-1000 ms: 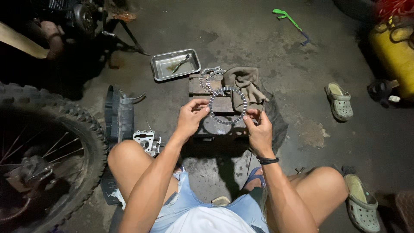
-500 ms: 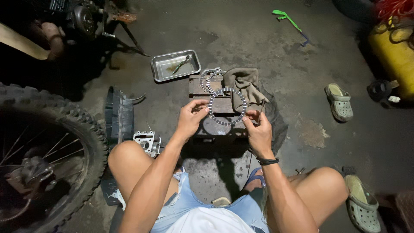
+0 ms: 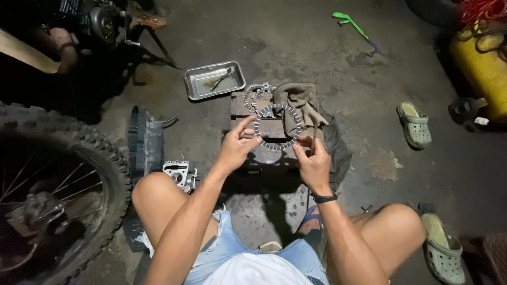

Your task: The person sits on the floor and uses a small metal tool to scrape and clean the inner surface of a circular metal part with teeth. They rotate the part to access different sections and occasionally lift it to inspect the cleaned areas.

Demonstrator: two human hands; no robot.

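Head view: almost nothing has shifted over the last second. The toothed ring is held in the same place above the wooden block, so the person seems to be looking it over, not setting it down. The left hand pinches the ring's left edge between thumb and fingers, wrist bent inward. The right hand grips the lower right edge, its fingers also closed around a thin rod, with a black band at the wrist. More rings and a brown rag lie on the block; a metal tray sits beyond on the floor.
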